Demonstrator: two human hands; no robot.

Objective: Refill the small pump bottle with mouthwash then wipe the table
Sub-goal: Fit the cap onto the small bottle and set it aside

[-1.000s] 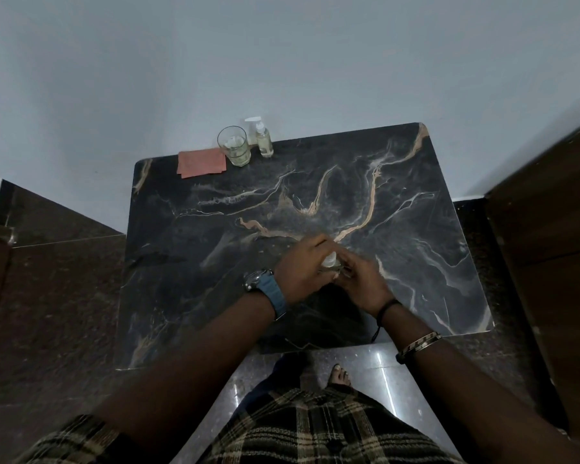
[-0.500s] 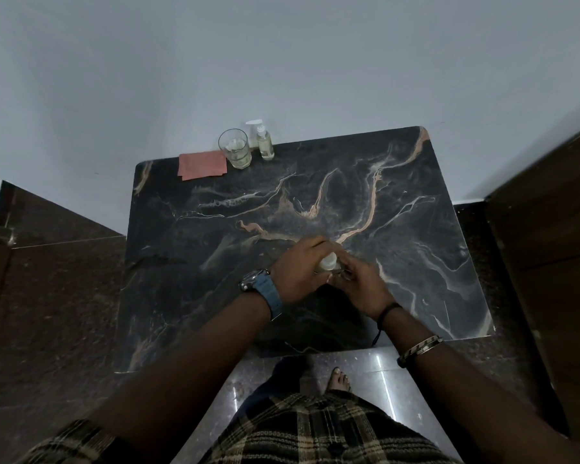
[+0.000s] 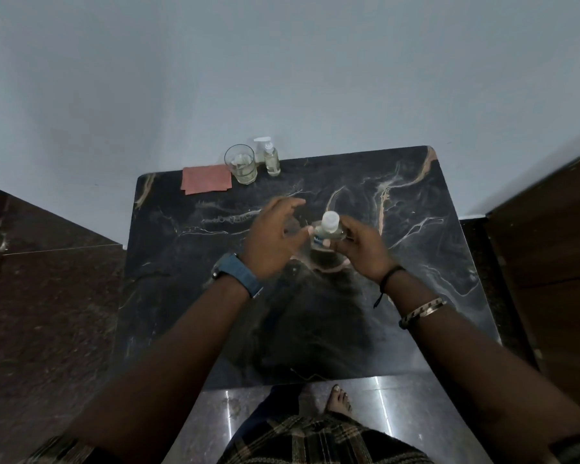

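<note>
Two hands that were pressed together low on the tabletop [image 3: 416, 296] half a second ago have now come apart and risen toward the middle of the frame. The right hand [image 3: 362, 251] curls round the mouthwash bottle [image 3: 327, 231], white cap still on and pointing up at the camera, holding it above the dark marble. The left hand [image 3: 272, 242] has let go and hovers just left of the bottle, fingers spread and relaxed, gripping nothing. That split suggests the cap has only been loosened or regripped, so pouring has not begun. Farther out, at the upper left of the tabletop, the small pump bottle [image 3: 272, 160] stands with its pump in place, just beside a drinking glass [image 3: 241, 164], and the pink cloth [image 3: 206, 179] lies flat left of the glass, untouched.
</note>
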